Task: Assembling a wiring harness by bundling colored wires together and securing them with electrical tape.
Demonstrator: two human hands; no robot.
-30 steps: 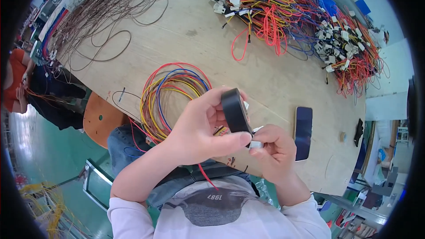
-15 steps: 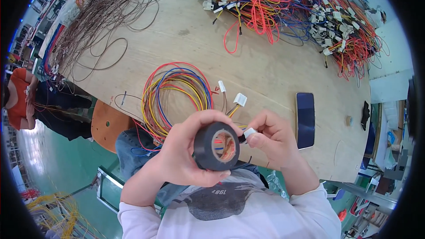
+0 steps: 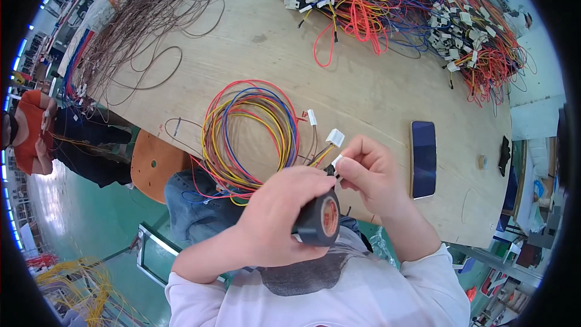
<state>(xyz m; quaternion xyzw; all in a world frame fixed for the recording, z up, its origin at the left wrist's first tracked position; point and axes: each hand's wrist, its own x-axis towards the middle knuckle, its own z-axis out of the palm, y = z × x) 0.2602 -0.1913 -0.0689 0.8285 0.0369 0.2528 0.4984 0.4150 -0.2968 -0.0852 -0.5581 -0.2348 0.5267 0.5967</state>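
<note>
Wrapped in my left hand (image 3: 273,215) is a roll of black tape (image 3: 311,225), tilted so its core faces right. Thumb and fingers of my right hand (image 3: 374,172) pinch a small white connector (image 3: 337,161), close to the left fingertips. Something dark is at the connector's lower end, partly hidden by the fingers. Just beyond my hands lies a coil of red, yellow, blue and brown wires (image 3: 207,122). A wide white plug (image 3: 334,138) and a narrow white plug (image 3: 311,117) end wires beside that coil.
A phone (image 3: 423,158) lies right of my hands on the wooden table (image 3: 363,91). Bundled wire harnesses (image 3: 363,6) fill the far right, and loose brown wires (image 3: 145,24) the far left. An orange stool (image 3: 154,166) and a person in orange (image 3: 30,127) are at the left.
My left hand has turned the tape roll, so its core now faces right instead of up at me. The right hand keeps its pinch on the connector, slightly higher. The whole view has shifted a little.
</note>
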